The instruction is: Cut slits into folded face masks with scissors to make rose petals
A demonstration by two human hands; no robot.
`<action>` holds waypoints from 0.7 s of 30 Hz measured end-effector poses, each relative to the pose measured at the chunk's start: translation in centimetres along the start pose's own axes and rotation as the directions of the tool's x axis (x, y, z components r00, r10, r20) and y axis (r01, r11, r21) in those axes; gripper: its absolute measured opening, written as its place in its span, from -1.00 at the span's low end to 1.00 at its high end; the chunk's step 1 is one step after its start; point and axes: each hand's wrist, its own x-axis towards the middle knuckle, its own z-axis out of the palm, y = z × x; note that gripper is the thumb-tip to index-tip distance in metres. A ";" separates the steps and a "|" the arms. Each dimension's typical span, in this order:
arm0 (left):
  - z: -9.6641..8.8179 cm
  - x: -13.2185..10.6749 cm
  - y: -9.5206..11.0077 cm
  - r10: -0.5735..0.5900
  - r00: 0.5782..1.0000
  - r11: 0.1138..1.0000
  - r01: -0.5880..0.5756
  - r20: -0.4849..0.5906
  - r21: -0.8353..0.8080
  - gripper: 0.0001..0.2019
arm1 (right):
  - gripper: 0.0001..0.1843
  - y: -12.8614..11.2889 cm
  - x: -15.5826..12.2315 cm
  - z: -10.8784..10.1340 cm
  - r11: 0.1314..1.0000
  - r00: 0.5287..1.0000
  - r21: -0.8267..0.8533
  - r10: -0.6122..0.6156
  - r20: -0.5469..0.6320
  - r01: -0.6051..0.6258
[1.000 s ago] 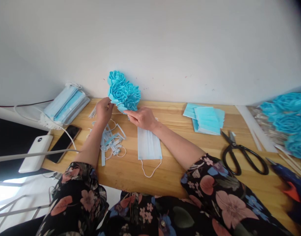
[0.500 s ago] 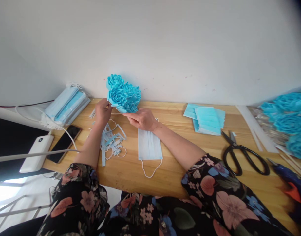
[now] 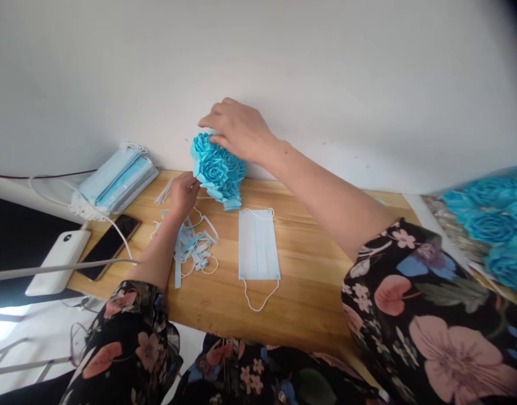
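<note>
A bunch of blue ruffled flowers (image 3: 218, 174) is held up over the back of the table, close to the wall. My left hand (image 3: 184, 194) is closed at its lower left side; what the fingertips grip under the blooms is hidden. Above the bunch my right hand (image 3: 239, 126) arches with thumb and fingers apart. Its thumb overlaps the top flower, and I cannot tell if it touches. Below the bunch a pale blue face mask (image 3: 259, 247) lies flat on the wooden table (image 3: 309, 281). Cut mask strips and ear loops (image 3: 194, 247) lie beside my left forearm.
A stack of masks (image 3: 117, 180) stands at the back left, by a dark phone (image 3: 110, 247) and a white power bank (image 3: 59, 261) with a cable (image 3: 72, 269) crossing toward my left forearm. More blue flowers (image 3: 490, 219) lie at the far right. My right arm covers much of the table's right side.
My right hand has risen from below the flower bunch to above it, its fingers spreading. The bunch has tilted downward in my left hand. My right arm now hides the scissors and folded blue sheets.
</note>
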 end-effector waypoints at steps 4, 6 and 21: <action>0.0 0.1 0.4 -0.019 1.000 1.000 0.019 0.002 0.010 -0.79 | -0.74 1.5 2.4 2.4 0.999 0.998 0.024 -0.044 0.035 0.043; 0.0 0.1 0.4 -0.017 1.000 1.000 0.017 0.001 0.016 -0.81 | -0.67 1.7 3.0 3.5 0.999 0.999 0.025 -0.048 0.005 0.047; 0.0 -0.2 0.1 0.020 0.999 1.000 -0.021 -0.044 -0.013 -0.83 | -0.55 -0.2 3.7 0.4 0.989 0.985 0.094 -0.127 0.114 0.117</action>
